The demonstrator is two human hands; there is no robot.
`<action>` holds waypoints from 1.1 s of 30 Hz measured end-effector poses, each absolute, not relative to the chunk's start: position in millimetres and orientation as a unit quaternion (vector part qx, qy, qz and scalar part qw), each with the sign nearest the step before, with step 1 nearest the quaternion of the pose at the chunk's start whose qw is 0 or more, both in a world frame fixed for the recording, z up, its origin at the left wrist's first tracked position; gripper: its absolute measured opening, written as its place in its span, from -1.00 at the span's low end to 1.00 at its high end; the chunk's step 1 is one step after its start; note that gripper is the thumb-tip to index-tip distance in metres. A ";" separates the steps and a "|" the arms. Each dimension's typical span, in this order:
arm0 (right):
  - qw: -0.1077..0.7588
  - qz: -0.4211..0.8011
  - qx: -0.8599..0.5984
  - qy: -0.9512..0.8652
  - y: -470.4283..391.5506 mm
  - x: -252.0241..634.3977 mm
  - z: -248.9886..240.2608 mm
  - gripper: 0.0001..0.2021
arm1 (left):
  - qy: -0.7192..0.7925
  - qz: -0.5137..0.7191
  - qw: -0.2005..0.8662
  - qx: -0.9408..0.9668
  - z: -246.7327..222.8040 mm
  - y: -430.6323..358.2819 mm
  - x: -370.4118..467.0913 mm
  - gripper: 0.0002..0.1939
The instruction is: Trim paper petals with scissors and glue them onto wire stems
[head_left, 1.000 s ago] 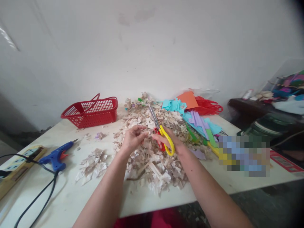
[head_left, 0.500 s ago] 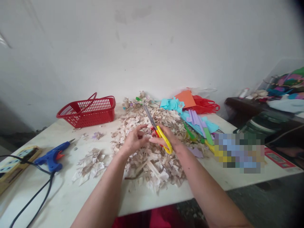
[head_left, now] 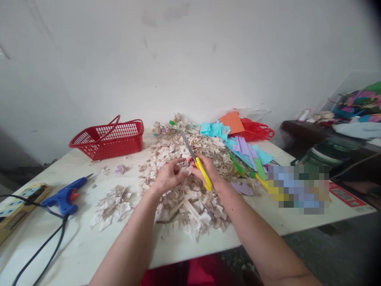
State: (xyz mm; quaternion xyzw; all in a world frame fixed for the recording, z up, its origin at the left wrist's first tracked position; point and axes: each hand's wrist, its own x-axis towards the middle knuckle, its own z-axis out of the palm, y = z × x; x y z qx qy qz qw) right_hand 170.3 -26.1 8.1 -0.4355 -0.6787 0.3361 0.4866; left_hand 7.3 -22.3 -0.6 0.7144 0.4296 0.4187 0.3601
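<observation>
My right hand (head_left: 212,170) holds scissors (head_left: 199,163), their red loop (head_left: 192,159) mostly hidden, my left hand (head_left: 168,174) curls just beside it, whether gripping anything I cannot tell, paper scraps (head_left: 193,212) beneath both.

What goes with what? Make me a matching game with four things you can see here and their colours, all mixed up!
Things:
1. Scissors
2. Basket
3. Glue gun
4. Flat sheet next to the plastic bag

Colours:
A. Mostly blue
B. Orange
C. Yellow, red and silver
D. Red all over

Right pairs: 1 goes with C, 2 goes with D, 3 goes with A, 4 goes with B.
</observation>
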 end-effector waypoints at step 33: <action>0.617 0.238 -0.482 -0.575 -5.0 169.6 -13.6 -0.76 | 0.527 0.533 0.140 0.647 -11.4 -38.1 34.8 -0.71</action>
